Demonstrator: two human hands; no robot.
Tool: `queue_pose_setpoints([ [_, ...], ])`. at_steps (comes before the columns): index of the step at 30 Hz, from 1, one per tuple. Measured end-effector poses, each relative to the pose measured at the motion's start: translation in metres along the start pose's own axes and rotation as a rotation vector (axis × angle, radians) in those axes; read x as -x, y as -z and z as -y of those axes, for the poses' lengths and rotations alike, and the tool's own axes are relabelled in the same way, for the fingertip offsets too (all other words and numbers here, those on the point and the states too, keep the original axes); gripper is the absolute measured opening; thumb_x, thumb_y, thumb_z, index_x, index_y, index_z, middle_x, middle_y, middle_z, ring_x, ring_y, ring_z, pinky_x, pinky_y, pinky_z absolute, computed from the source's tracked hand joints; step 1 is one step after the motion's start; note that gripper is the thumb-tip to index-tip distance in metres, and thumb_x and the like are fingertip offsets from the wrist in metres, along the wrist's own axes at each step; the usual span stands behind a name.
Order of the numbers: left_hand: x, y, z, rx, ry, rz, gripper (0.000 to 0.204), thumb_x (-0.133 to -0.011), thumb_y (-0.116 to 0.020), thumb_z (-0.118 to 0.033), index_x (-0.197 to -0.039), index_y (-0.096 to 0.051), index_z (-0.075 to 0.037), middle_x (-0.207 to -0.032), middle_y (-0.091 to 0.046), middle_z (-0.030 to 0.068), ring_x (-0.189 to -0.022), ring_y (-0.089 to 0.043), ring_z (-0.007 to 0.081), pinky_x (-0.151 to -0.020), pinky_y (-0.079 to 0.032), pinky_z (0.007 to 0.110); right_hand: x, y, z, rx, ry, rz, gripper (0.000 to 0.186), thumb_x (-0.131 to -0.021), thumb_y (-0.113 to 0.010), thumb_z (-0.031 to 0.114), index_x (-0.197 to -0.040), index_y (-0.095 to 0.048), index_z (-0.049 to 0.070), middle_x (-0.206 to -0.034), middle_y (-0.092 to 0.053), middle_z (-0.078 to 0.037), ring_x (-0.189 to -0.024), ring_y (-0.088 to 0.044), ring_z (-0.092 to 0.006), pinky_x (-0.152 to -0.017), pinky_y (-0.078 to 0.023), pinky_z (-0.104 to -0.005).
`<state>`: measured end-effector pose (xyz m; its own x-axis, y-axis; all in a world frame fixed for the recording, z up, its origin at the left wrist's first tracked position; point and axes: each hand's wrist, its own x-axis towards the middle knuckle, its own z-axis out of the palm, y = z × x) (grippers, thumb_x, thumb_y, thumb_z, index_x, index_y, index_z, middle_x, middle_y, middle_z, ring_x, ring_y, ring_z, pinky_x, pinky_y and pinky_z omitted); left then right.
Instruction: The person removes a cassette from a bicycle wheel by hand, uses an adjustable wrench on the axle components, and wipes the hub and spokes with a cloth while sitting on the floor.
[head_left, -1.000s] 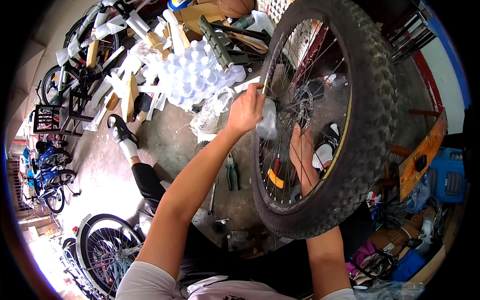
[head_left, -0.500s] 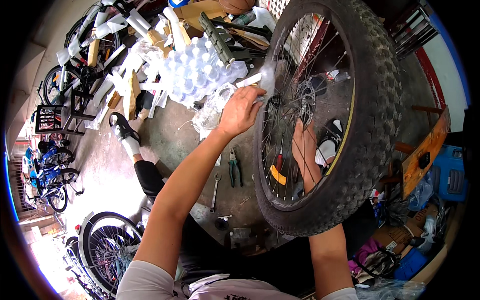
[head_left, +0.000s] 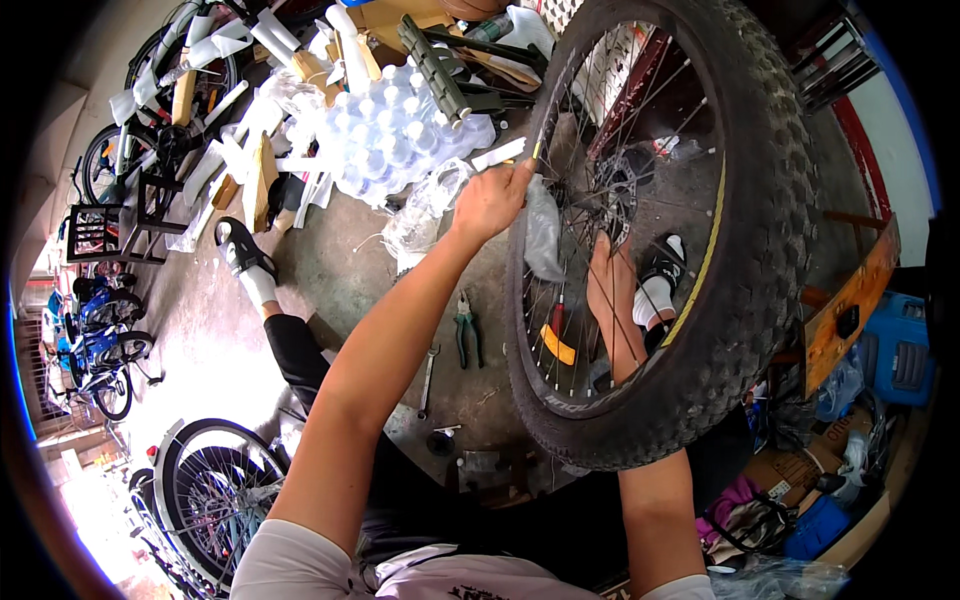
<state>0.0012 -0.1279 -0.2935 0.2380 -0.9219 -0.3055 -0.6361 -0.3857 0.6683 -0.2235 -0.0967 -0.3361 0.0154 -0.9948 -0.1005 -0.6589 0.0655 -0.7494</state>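
Observation:
A bicycle wheel [head_left: 770, 190] with a thick knobby black tyre stands tilted in front of me. My right arm passes behind the tyre, and my right hand [head_left: 611, 285] shows through the spokes, closed at the hub beside the disc rotor [head_left: 618, 185]. Spokes and hub partly hide its fingers. At the wheel's left rim is my left hand [head_left: 492, 203], its fingers closed on a clear plastic bag [head_left: 543, 235]. The bag hangs against the spokes. A yellow-orange reflector [head_left: 557, 346] is among the lower spokes.
Pliers [head_left: 467, 331], a wrench [head_left: 428, 382] and a red-handled tool [head_left: 558, 315] lie on the floor. Beyond are wrapped bottles [head_left: 390, 130] and packing scraps. Bicycles [head_left: 215, 490] stand left; a wooden stool [head_left: 850, 310] and blue case [head_left: 897, 345] are right.
My left hand has moved slightly up and toward the rim. The plastic bag, blurred above the hand before, now hangs below it. My right hand stays at the hub.

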Motion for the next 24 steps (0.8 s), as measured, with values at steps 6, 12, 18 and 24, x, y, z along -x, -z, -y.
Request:
queue_pose_setpoints([
  [6,0.025,0.003,0.014,0.067,-0.533,-0.45,0.029,-0.096,-0.059,-0.022,-0.116,-0.06,-0.001,-0.103,-0.064,0.0173,-0.092,-0.065,0.0358,-0.081,-0.05,0.044,0.0,-0.002,-0.002,0.045,0.035,-0.015,0.06,-0.102,-0.044,0.037,-0.129,-0.046,-0.016,-0.092,-0.067,-0.032,-0.089,-0.065,-0.0486,-0.07,-0.05,-0.0512],
  [12,0.026,-0.004,0.015,-0.123,-0.656,-0.345,0.024,-0.088,-0.06,-0.008,-0.11,-0.055,0.0,-0.105,-0.059,0.0178,-0.096,-0.059,0.0392,-0.084,-0.048,0.046,0.002,0.002,0.006,-0.002,0.025,0.007,0.059,-0.102,-0.044,0.035,-0.13,-0.046,-0.016,-0.092,-0.067,-0.032,-0.088,-0.066,-0.0474,-0.071,-0.051,-0.0509],
  [18,0.011,-0.006,0.013,-0.033,-0.489,-0.216,0.023,-0.093,-0.056,-0.024,-0.1,-0.053,-0.002,-0.103,-0.059,0.0207,-0.099,-0.059,0.0425,-0.086,-0.048,0.049,0.001,0.005,0.005,-0.022,0.032,0.013,0.05,-0.104,-0.04,0.035,-0.126,-0.048,-0.009,-0.091,-0.065,-0.03,-0.087,-0.064,-0.0478,-0.071,-0.047,-0.0506],
  [24,0.001,-0.006,0.011,0.106,-0.228,0.06,0.039,-0.099,-0.045,-0.037,-0.103,-0.055,0.0,-0.107,-0.062,0.0257,-0.106,-0.057,0.0452,-0.091,-0.043,0.052,0.002,0.006,0.01,-0.062,0.027,0.012,0.039,-0.105,-0.042,0.034,-0.119,-0.049,-0.001,-0.088,-0.064,-0.028,-0.084,-0.062,-0.0476,-0.07,-0.044,-0.0505],
])
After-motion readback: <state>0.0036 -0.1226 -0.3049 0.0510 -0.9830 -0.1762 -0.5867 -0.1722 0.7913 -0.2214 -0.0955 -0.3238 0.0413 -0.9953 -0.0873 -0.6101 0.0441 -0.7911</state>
